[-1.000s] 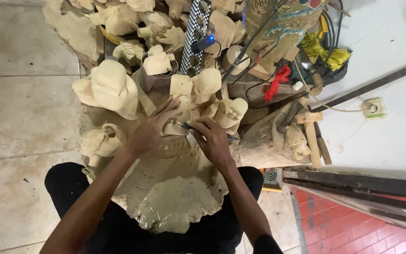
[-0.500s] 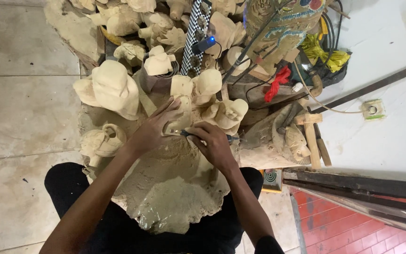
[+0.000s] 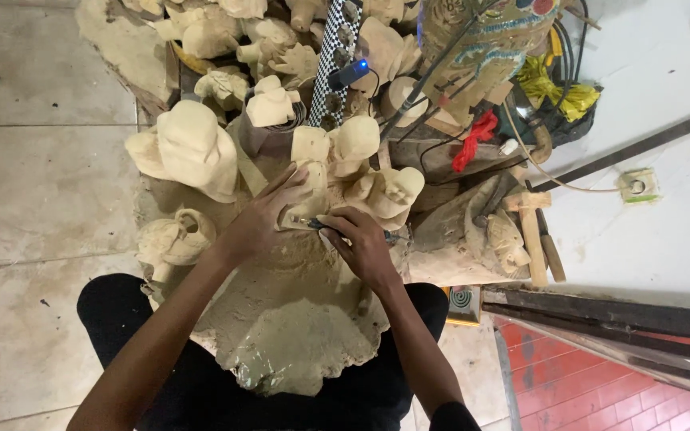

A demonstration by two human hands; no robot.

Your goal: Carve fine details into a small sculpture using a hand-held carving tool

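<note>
Your left hand presses flat on the pale wooden carving in front of you, while your right hand has its grip closed on a thin carving tool at the carving's near edge

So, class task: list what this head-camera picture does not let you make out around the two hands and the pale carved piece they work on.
- Tip of the thin tool in the right hand: too small, partly behind its fingers.
- Carved piece: mostly covered by the left hand; its shape is unclear.
- Pale carvings at the top: cut off by the edge.
- Small lit device: too small to identify.
</note>
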